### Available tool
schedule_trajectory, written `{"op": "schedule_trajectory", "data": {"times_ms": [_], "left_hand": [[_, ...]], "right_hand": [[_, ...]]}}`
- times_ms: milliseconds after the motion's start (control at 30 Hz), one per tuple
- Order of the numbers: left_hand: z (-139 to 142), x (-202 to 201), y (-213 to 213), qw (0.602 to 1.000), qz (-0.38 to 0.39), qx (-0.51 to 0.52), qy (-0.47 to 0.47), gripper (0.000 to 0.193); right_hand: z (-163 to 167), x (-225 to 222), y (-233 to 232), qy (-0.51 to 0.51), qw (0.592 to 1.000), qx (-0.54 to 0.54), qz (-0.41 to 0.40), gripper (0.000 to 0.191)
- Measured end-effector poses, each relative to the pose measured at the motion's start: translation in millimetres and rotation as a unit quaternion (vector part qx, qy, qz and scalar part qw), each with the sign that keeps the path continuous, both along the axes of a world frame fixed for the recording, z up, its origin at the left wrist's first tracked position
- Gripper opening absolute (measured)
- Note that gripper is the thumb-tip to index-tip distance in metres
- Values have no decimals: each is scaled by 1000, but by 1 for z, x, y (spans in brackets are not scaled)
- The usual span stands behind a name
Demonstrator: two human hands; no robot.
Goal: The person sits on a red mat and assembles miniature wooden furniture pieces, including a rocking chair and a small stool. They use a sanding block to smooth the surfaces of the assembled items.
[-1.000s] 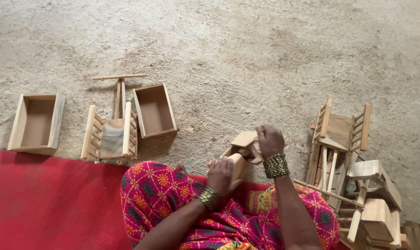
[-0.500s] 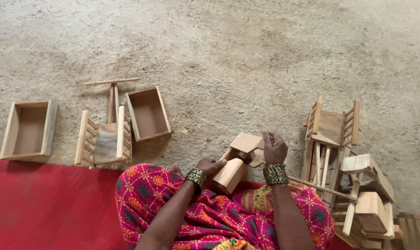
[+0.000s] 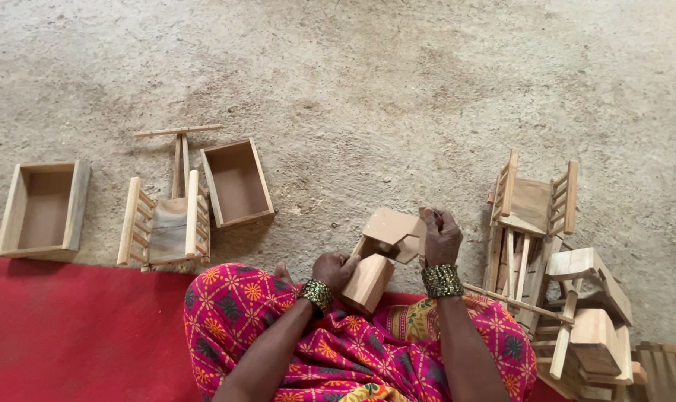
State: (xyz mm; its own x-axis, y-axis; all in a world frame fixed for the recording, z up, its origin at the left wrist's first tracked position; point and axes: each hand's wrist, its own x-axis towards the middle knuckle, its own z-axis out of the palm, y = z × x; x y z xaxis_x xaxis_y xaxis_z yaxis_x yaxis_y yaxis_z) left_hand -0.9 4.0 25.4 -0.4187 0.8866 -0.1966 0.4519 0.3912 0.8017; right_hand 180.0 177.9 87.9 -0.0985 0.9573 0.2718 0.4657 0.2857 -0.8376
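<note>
Hands meet at lower centre: left hand (image 3: pixel 336 269) grips a wooden block (image 3: pixel 367 283), right hand (image 3: pixel 440 237) pinches a wooden box (image 3: pixel 391 234). Block touches box. Wooden carts (image 3: pixel 535 216) lie right.

On the floor (image 3: pixel 367 82), a box (image 3: pixel 43 210) lies far left. Right of it stands a small cart (image 3: pixel 163 227), its handle (image 3: pixel 178 132) pointing away, and just right of that a second box (image 3: pixel 237 182). In the middle, above the lap, the left hand (image 3: pixel 336 268) and right hand (image 3: pixel 440 237) hold a wooden piece (image 3: pixel 386 246) between them. Far right, a pile of carts (image 3: pixel 554 283) lies stacked, one cart (image 3: pixel 535 202) on top at its far end. The mat (image 3: pixel 77 327) lies nearest, at left.
</note>
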Motion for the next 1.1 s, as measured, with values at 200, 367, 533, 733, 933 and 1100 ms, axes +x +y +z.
{"op": "schedule_trajectory", "data": {"times_ms": [200,367,533,733,933,1100], "left_hand": [[-5,-11,-2,992,80,11,101,35],[-18,-12,-4,951,145,97,256,34],[-18,1,-2,972,105,24,209,32],[-13,9,-6,963,135,82,220,25],[-24,9,-1,961,125,55,241,26],[-23,6,-2,973,109,10,202,38]], "right_hand": [[-4,-27,15,74,993,-36,87,22],[-24,-49,24,-15,993,-53,100,48],[-30,-50,23,-87,995,13,54,48],[-34,-68,7,-342,923,170,45,38],[-42,-126,-63,-408,851,278,178,46],[-42,-120,-51,-328,874,220,283,34]]}}
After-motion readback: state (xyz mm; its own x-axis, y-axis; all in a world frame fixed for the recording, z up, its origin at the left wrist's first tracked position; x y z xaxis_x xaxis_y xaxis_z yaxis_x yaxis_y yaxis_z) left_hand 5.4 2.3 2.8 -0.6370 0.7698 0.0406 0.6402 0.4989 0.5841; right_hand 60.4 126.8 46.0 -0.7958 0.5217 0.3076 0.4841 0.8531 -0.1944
